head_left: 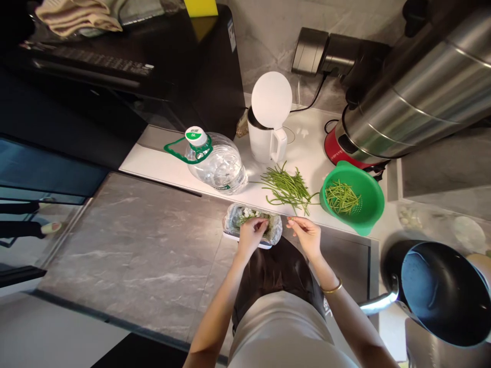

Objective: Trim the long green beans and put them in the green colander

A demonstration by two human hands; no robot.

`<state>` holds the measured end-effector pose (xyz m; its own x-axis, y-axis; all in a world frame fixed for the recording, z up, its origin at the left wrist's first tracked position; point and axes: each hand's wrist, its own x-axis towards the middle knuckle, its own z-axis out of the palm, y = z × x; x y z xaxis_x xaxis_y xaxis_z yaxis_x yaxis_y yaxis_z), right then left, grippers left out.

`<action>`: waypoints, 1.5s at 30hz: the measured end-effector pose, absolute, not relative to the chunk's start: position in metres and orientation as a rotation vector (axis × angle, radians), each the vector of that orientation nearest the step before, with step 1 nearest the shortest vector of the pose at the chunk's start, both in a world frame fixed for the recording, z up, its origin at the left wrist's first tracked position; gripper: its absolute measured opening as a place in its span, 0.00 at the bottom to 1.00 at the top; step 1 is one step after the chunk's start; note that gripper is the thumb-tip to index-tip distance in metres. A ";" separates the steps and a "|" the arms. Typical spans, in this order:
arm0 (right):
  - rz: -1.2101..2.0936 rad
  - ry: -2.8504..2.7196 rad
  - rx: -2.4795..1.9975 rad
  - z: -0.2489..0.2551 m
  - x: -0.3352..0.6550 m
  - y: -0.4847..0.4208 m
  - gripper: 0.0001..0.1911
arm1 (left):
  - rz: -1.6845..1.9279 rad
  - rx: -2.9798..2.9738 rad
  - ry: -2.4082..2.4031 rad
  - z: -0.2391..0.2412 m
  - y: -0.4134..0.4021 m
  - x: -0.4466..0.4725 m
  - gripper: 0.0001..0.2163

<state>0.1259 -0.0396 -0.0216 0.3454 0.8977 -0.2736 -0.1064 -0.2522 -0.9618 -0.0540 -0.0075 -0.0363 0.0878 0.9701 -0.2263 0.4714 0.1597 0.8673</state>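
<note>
My left hand [253, 234] hangs over a small lined bin [275, 232], its thumb and fingers pinched together; whatever lies between them is too small to make out. The bin has a clear bag in it and holds pale and green scraps. To the right of the bin, my right hand [308, 235] is also closed in a pinch near the counter edge, and its fingertips hide what they grip. Beyond my hands, a loose pile of long thin green stems [287, 186] lies on the counter. Shorter cut stems [342, 197] rest inside a green colander [370, 202] on the right.
Behind the stems stands a white kettle [261, 143] with its lid raised. A large water bottle [220, 166] lies left of it. A steel steamer [414, 110] on a red base and a dark pan [452, 291], handle toward me, occupy the right side.
</note>
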 end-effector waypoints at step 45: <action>1.383 -0.712 -1.308 -0.015 0.133 -0.033 0.17 | 0.370 1.457 1.696 -0.096 -0.011 -0.081 0.08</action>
<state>0.1329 -0.0327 -0.0150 0.1531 0.9351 -0.3195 -0.2839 -0.2681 -0.9206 -0.0812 -0.0110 -0.0960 0.0373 0.9150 -0.4018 0.6642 0.2777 0.6941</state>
